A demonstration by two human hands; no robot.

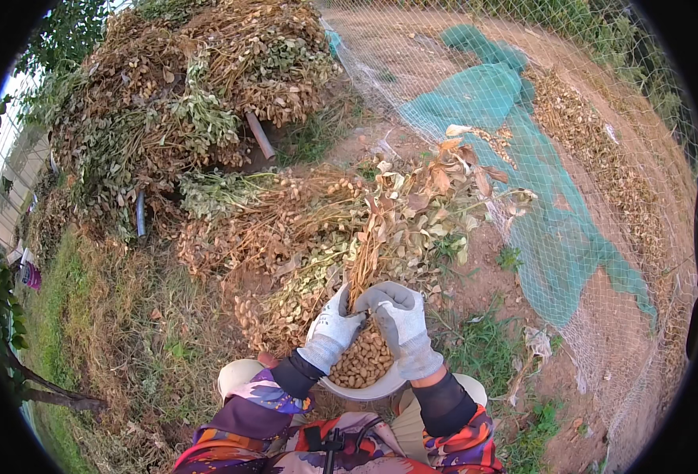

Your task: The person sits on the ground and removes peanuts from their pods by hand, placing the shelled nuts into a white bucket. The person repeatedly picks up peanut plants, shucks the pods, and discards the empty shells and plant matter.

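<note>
In a grey and white work glove, my left hand (338, 323) is closed round the base of a dried peanut plant (370, 255), whose leafy top points away and to the right. My right hand (397, 317), gloved alike, has its fingers bent at the root end of that plant, close to the left fingertips; what lies between its fingers is hidden. Beneath both hands a white bowl (375, 391) stands between my knees, filled with picked peanuts (361, 361). More pulled peanut plants (254, 231) lie on the ground just beyond and left of my hands.
A large heap of peanut plants (165, 101) rests over metal pipes (260, 136) at the upper left. Right of me, white netting (615, 355) and a green mesh sheet (562, 237) lie near strewn dry pods or leaves (598, 148). A branch (59, 398) reaches in from the left.
</note>
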